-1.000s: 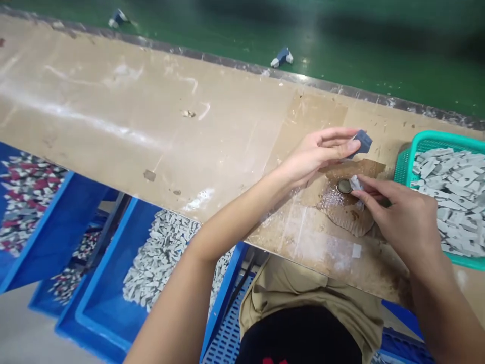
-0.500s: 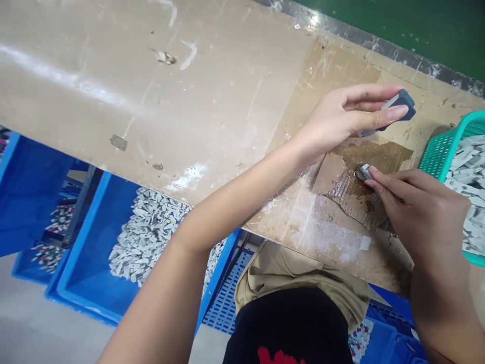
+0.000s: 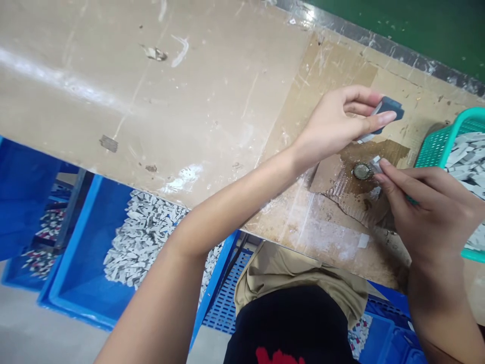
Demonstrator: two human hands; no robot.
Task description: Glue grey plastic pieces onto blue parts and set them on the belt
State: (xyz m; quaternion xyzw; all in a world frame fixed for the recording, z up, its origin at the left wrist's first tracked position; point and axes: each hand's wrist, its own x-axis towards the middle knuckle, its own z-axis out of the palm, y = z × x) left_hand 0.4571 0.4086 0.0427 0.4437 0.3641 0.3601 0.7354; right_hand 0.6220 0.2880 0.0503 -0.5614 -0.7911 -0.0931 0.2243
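Probably light and stiff, the pale piece (image 3: 375, 164) is pinched in the grip of our right hand (image 3: 432, 202) beside the round disc (image 3: 361, 171), best held endwise; our left hand (image 3: 339, 116) pinches a blue part (image 3: 391, 106).

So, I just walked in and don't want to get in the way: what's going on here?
The left hand holds a dark blue piece above the table. The right hand pinches a small pale piece right by a little round dish on torn cardboard; whether they touch is hard to tell. Many pale pieces fill a green basket at the right, and more lie in a blue bin below the table's near edge.
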